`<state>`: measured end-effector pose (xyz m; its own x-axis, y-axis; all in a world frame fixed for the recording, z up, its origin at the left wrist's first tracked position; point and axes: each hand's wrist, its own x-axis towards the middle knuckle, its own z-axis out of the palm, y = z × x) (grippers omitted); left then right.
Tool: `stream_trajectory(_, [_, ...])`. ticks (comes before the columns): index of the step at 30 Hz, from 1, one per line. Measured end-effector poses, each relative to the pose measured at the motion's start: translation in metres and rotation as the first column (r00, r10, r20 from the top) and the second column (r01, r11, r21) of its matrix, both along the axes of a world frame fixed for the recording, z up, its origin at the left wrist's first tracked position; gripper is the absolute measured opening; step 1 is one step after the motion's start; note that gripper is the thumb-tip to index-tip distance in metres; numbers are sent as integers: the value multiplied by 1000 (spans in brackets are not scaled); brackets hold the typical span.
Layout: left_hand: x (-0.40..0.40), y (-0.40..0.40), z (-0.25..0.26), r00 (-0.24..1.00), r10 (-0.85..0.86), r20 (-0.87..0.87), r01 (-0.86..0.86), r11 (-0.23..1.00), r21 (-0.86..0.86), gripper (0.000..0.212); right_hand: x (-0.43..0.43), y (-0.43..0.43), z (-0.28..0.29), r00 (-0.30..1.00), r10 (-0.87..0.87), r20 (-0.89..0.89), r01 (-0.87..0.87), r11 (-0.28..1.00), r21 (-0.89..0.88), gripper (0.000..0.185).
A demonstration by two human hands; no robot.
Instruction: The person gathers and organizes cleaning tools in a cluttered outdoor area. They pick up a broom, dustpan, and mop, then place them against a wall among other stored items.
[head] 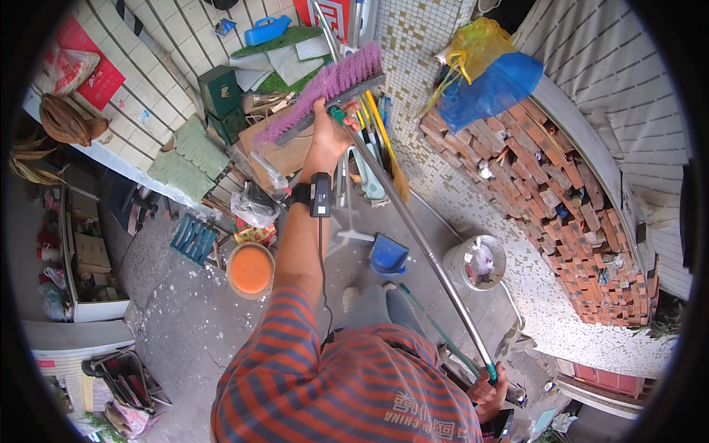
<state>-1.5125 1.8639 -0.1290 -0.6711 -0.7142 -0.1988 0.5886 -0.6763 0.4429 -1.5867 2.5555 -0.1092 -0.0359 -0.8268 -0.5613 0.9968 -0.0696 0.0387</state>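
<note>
A push broom with purple bristles [327,91] slants across the view, its head raised at the top. My left hand [332,127] grips the broom at the green socket, where the metal handle [412,227] meets the dark head. Down at the lower right, my right hand [487,390] is closed around the handle's green end. A blue dustpan [389,255] lies on the floor ahead of my feet. From near it, a thin green pole [440,329] runs back towards my right hand; whether that hand also holds the pole cannot be told.
A white bucket [475,263] with rubbish stands to the right, beside a low tiled wall with stacked bricks [554,188]. Leftward are an orange-topped stool [251,268] and a small slatted chair [194,239]. A straw broom [397,177] and other poles lean ahead.
</note>
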Motion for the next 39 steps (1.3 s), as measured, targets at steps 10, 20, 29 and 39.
stream_trajectory(10, [-2,38,63,965,118,-235,-110,993,50,61,-9,-10,-19,387,300,-872,444,768,461,54])
stream_trajectory(20, [-12,125,147,942,216,-255,-244,966,-83,64,4,-147,-14,-597,525,-607,373,851,369,64])
stream_trajectory(29, [-1,150,140,956,282,-85,-293,939,-183,68,-4,-173,-2,-494,434,-753,159,897,413,23])
stream_trajectory(39, [7,134,120,991,128,41,-125,990,-67,68,-10,-162,2,471,544,-694,-571,788,229,42])
